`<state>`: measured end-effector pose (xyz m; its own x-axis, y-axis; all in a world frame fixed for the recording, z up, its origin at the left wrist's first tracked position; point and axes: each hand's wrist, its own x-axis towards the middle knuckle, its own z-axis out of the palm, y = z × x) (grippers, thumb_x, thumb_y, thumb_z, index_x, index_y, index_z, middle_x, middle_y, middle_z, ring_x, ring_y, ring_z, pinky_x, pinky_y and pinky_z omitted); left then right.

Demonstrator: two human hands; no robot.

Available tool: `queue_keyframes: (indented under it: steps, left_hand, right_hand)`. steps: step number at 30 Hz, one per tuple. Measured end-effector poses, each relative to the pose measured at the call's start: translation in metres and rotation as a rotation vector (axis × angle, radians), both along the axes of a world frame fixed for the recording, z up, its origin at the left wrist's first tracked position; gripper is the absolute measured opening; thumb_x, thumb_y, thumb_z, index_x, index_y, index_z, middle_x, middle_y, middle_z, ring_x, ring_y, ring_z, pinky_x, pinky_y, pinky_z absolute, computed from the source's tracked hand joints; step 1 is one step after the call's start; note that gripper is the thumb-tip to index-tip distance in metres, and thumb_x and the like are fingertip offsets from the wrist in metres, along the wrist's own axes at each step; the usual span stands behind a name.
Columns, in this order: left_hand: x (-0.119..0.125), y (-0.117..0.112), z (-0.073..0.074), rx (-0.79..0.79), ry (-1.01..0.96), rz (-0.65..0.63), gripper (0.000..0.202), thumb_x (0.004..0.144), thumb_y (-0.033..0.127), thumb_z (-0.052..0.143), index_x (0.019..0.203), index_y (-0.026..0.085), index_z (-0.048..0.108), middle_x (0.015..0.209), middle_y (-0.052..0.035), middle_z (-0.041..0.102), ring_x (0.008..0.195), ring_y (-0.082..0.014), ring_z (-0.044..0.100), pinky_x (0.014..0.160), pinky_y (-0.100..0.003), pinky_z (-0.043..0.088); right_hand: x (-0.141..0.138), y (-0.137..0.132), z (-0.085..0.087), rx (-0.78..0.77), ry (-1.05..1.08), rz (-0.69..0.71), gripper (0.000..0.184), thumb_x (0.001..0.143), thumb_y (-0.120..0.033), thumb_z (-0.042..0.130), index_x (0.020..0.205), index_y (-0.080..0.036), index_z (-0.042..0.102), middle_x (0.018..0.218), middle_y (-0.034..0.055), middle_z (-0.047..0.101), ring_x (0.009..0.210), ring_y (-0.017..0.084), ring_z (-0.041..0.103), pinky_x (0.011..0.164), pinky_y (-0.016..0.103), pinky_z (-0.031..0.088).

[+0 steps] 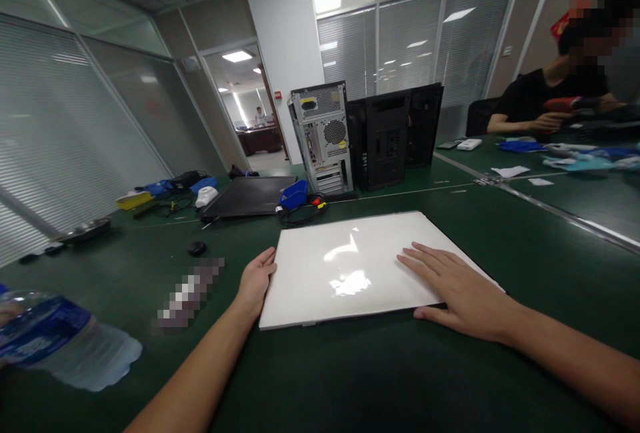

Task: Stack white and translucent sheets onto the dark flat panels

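A glossy white panel (370,270) is lying flat at the near part of the green desk (350,380), between both hands. The left hand (259,281) is resting curled fingers against the panel's left edge; whether they are gripping underneath, I cannot tell. The right hand (457,290) is spreading its fingers loosely over the panel's near right part, grasping nothing. Beyond, a computer tower (313,110) is standing upright.

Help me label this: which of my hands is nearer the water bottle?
Left. Your left hand touches the left edge of the white panel, right of the bottle; your right hand lies over the panel's right side, farther.
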<state>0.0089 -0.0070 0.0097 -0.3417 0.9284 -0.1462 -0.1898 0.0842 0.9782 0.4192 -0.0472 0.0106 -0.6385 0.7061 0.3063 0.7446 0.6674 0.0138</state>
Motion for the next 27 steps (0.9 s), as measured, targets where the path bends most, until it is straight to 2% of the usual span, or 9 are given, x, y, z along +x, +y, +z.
queue_keyframes:
  steps: [3,6,9,13,17,22,27]
  left_hand:
    - [0.0,-0.005,0.009,-0.009,-0.09,-0.059,0.061,0.077,0.001,0.053,0.135,0.02,0.051,0.138,-0.0105,0.054,0.112,-0.0224,0.062,0.093,-0.033,0.051]
    - [0.001,-0.008,0.016,0.011,-0.114,-0.096,0.062,0.08,0.003,0.052,0.139,0.023,0.047,0.139,-0.0084,0.054,0.105,-0.0204,0.066,0.087,-0.032,0.053]
    - [0.002,-0.008,0.019,0.002,-0.061,-0.074,0.062,0.079,0.0,0.052,0.138,0.019,0.048,0.134,-0.0109,0.058,0.098,-0.0181,0.068,0.083,-0.028,0.054]
    - [0.002,-0.009,0.021,-0.044,-0.014,-0.046,0.059,0.077,0.0,0.056,0.134,0.015,0.052,0.115,-0.0121,0.07,0.081,-0.0169,0.071,0.073,-0.027,0.056]
    - [0.005,-0.012,0.022,-0.056,-0.056,-0.125,0.059,0.079,0.004,0.055,0.137,0.017,0.049,0.105,-0.0116,0.072,0.064,-0.0136,0.068,0.063,-0.026,0.055]
    - [0.008,-0.015,0.019,-0.104,-0.156,-0.221,0.062,0.081,0.008,0.054,0.141,0.019,0.044,0.113,-0.0131,0.069,0.072,-0.0165,0.069,0.065,-0.03,0.057]
    - [0.014,-0.018,0.023,-0.185,-0.139,-0.28,0.056,0.08,0.014,0.058,0.136,0.017,0.05,0.111,-0.0132,0.07,0.072,-0.0179,0.07,0.065,-0.03,0.057]
  right_hand:
    - [-0.003,0.001,0.003,0.0,-0.025,0.042,0.088,0.079,-0.067,0.05,0.151,-0.028,0.017,0.152,0.007,0.028,0.138,0.029,0.026,0.108,0.051,0.032]
    - [-0.005,0.0,0.005,0.027,-0.023,0.086,0.083,0.081,-0.062,0.052,0.15,-0.028,0.021,0.15,0.0075,0.032,0.137,0.028,0.03,0.108,0.051,0.031]
    - [-0.009,-0.003,0.008,0.098,-0.024,0.141,0.07,0.085,-0.05,0.052,0.147,-0.026,0.029,0.146,0.0088,0.039,0.135,0.027,0.034,0.108,0.052,0.032]
    - [-0.015,-0.009,0.01,0.228,-0.026,0.201,0.054,0.089,-0.029,0.049,0.142,-0.026,0.039,0.142,0.0091,0.045,0.13,0.026,0.041,0.103,0.048,0.04]
    - [-0.014,-0.01,0.005,0.353,-0.035,0.199,0.045,0.089,-0.019,0.047,0.134,-0.024,0.048,0.137,0.0118,0.049,0.127,0.026,0.044,0.094,0.044,0.047]
    - [-0.004,-0.013,0.002,0.463,0.071,0.255,0.036,0.087,-0.018,0.052,0.122,-0.025,0.055,0.11,0.0075,0.064,0.106,0.021,0.058,0.087,0.039,0.05]
    - [0.008,-0.017,0.016,0.486,0.164,0.234,0.034,0.084,-0.015,0.057,0.117,-0.022,0.059,0.099,0.0055,0.066,0.097,0.019,0.059,0.083,0.035,0.05]
